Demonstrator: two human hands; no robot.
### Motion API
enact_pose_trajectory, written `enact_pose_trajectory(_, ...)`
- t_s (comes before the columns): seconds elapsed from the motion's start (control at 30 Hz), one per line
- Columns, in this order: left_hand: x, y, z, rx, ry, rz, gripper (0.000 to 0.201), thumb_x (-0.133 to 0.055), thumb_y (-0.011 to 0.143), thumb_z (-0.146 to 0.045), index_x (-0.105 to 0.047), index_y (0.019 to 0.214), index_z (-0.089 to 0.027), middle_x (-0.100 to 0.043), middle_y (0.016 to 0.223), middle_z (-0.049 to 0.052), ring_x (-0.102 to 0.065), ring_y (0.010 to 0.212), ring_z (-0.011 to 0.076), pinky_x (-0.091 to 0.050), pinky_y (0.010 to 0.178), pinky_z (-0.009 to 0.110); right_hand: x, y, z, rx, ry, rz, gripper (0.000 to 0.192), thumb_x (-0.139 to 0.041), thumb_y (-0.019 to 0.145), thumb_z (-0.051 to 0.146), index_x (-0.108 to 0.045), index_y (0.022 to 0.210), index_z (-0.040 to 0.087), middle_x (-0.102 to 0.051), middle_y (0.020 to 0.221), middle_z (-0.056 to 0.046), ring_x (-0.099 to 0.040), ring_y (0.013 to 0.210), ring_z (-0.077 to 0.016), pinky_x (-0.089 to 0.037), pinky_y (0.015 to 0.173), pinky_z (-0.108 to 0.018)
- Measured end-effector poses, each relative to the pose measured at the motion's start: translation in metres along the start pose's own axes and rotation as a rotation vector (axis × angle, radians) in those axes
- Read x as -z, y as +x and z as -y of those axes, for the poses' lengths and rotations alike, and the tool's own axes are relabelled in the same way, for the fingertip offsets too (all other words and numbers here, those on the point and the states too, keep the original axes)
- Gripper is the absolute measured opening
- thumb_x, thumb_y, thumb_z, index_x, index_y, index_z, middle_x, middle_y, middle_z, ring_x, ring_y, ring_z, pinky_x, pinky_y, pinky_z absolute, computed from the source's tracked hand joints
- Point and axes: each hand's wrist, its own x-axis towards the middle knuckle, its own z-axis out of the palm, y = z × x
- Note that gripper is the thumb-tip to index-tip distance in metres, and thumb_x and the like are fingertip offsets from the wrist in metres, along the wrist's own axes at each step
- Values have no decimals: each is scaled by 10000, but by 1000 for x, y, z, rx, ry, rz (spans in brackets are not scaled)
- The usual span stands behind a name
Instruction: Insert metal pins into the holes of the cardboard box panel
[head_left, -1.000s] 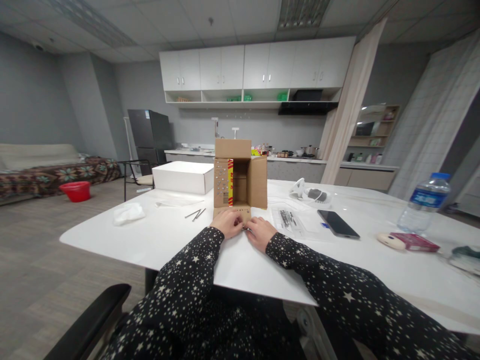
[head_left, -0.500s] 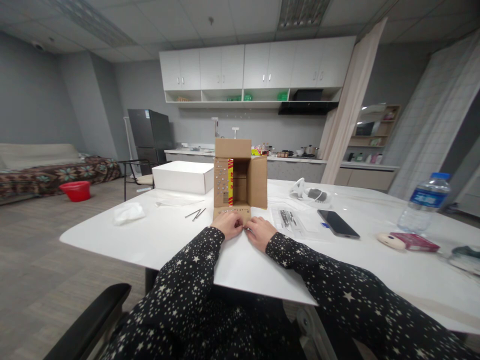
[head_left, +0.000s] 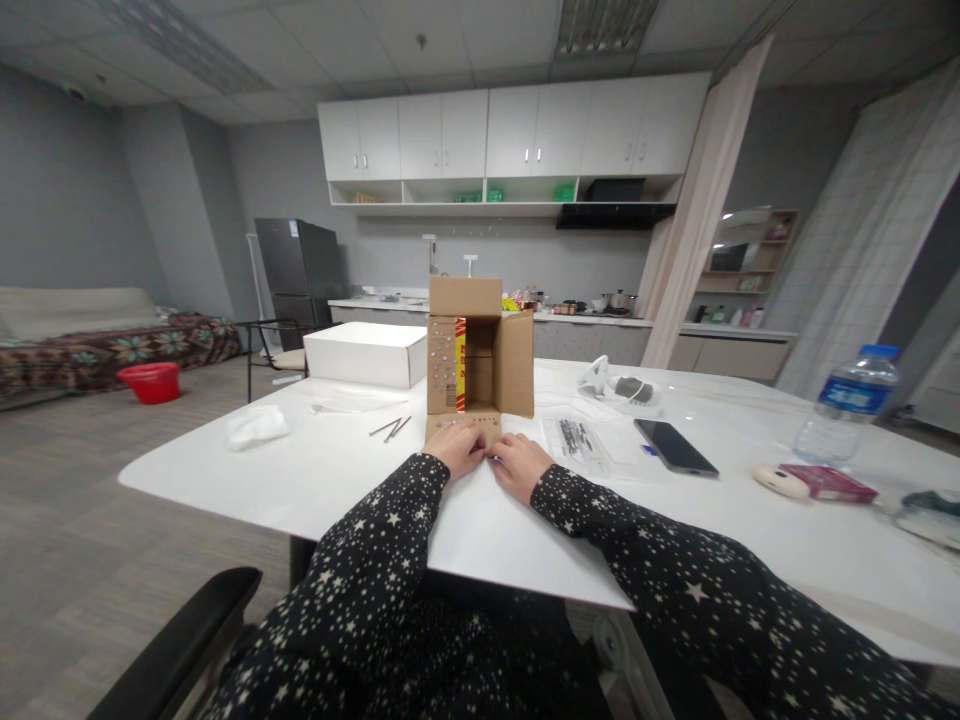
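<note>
Where the white table (head_left: pixel 315 480) meets the person's forearms, both hands rest at the foot of an open cardboard box (head_left: pixel 480 350), which serves as the landmark for this record. The box is brown corrugated board, upright, its flaps spread; the near flap (head_left: pixel 466 426) lies flat on the table and carries rows of small dots, and a red-and-yellow strip runs down the left inner edge. The left hand (head_left: pixel 459 447) sits on that near flap, fingers curled, its grip pinched toward the right hand. The right hand (head_left: pixel 519 463) lies just right of the flap, fingers bent likewise. The two hands touch at their fingertips; whether anything is held between them cannot be told (the spot is too small to resolve). Both sleeves are dark fabric with white stars.

Left of the box lie thin metal rods (head_left: pixel 391 428), and beyond them a crumpled white cloth (head_left: pixel 255 426). Behind the box to the left stands a flat white carton (head_left: pixel 366 353) with square corners. Right of the box lies a clear plastic bag (head_left: pixel 579 440) with dark contents, then a black smartphone (head_left: pixel 675 446), glossy and flat. Far right of the box stands a clear water bottle (head_left: pixel 847 405) with a blue cap and label, near a pink packet (head_left: pixel 825 483).
</note>
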Motion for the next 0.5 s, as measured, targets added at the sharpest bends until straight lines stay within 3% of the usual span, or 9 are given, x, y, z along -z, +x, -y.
enact_pose_trajectory(0.5, -4, 2, 2, 44, 40, -19, 153, -449, 894, -249, -574, 918, -164, -644, 1005, 115, -606, 957, 242, -452, 834, 365, 2, 0, 1, 11, 17, -10, 275, -431, 900, 254, -621, 1096, 220, -599, 1056, -82, -517, 967, -212, -379, 826, -322)
